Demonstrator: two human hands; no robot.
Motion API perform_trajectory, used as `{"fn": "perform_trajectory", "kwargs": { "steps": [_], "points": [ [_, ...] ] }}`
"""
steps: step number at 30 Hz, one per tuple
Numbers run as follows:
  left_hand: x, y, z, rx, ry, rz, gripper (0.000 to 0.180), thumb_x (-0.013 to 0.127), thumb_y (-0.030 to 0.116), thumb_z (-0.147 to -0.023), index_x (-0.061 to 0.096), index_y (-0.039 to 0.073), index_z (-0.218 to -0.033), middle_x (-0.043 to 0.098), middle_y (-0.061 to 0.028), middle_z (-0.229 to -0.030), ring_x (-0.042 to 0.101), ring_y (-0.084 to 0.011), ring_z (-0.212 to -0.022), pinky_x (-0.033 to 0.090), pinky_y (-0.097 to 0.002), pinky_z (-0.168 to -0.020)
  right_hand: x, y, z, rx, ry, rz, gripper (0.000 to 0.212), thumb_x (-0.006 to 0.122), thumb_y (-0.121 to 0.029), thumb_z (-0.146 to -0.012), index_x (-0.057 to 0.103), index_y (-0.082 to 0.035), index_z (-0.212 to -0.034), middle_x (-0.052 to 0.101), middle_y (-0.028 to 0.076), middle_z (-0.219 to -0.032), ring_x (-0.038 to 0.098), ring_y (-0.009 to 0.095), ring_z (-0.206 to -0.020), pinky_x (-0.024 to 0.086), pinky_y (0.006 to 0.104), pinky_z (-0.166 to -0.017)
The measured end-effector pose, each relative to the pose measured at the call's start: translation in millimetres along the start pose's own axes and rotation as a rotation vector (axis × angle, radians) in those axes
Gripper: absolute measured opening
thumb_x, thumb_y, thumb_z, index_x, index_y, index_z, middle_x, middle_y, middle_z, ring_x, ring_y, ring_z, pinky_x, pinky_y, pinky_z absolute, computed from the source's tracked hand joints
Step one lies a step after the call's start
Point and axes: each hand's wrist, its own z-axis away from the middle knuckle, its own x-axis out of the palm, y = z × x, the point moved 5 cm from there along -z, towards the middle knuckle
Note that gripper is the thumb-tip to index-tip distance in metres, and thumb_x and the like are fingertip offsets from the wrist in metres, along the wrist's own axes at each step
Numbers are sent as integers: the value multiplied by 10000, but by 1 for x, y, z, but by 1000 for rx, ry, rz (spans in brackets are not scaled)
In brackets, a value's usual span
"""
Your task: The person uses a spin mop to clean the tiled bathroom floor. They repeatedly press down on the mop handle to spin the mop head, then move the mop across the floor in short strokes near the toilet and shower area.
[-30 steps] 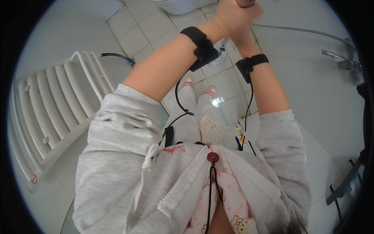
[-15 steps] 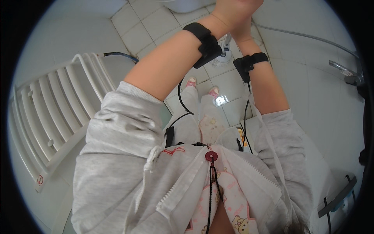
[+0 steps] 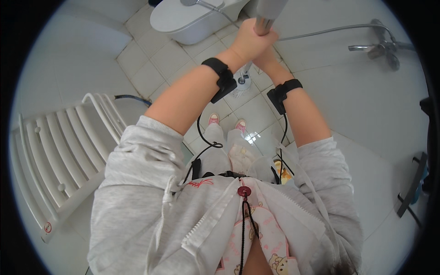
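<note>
A mop is held upright in front of me, its pale grey handle point(image 3: 270, 10) rising past the top edge. Its round head point(image 3: 241, 81) with white strands rests on the tiled floor. My left hand point(image 3: 251, 42) is wrapped around the metal part of the pole. Close behind and lower, partly covered by the left, my right hand point(image 3: 266, 57) is closed on the same pole; most of its fingers are hidden. Each forearm wears a black strap with a small box and a cable.
A white toilet point(image 3: 188, 22) stands far ahead, a shower head point(image 3: 189, 2) on its lid. The hose runs right to a wall tap point(image 3: 380, 48). A white slatted radiator point(image 3: 68, 146) is at my left. A dark shelf point(image 3: 412, 183) hangs on the right.
My view has tilted up, so the toilet, shower tap and mop handle now show. Both hands sit lower in the picture, and the mop head has shifted slightly left.
</note>
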Motion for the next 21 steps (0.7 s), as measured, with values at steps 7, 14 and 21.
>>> {"fn": "perform_trajectory", "kwargs": {
  "steps": [7, 14, 21],
  "points": [
    [15, 13, 19, -9, -127, 5, 140, 545, 83, -744, 459, 44, -641, 477, -16, -555, 439, -97, -507, 365, -245, -474, -9, -22, 23, 194, -39, -179, 271, 610, -122, -760, 498, -10, -979, 564, 61, -915, 524, 134, -871, 427, 284, -739],
    [32, 18, 34, -58, -240, 6, 142, 545, 68, -760, 448, 44, -659, 487, -12, -568, 464, -83, -524, 381, -237, -481, -16, -17, 48, 292, -51, -455, 367, 642, -95, -748, 469, -40, -1067, 534, 42, -1020, 497, 132, -948, 414, 275, -780],
    [47, 29, 51, -115, -412, -43, 156, 616, 91, -732, 471, 53, -686, 516, -2, -631, 477, -79, -593, 394, -229, -550, -35, -31, 80, 286, -159, -88, 450, 650, -70, -747, 452, -61, -1151, 511, 29, -1092, 484, 141, -982, 417, 301, -799]
  ]
}}
